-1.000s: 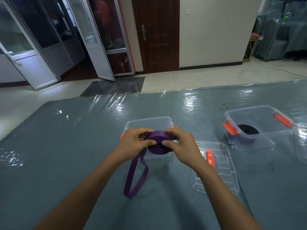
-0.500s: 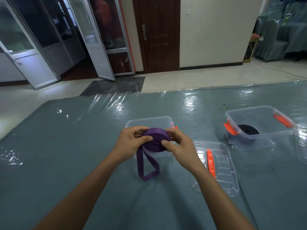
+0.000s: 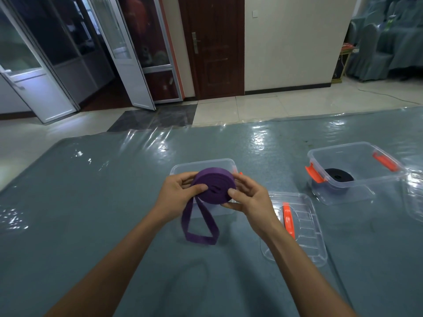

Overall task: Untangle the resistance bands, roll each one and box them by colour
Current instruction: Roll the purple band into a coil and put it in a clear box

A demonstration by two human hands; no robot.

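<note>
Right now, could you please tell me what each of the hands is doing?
The left hand grips the purple band, thumb on the roll.
The right hand grips the same roll.

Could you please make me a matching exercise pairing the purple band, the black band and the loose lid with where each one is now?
1. purple band
2. black band
3. lid

A. flat on the table
B. inside the right box
C. gripped by the left hand and right hand

Pairs: 1-C, 2-B, 3-A.
</note>
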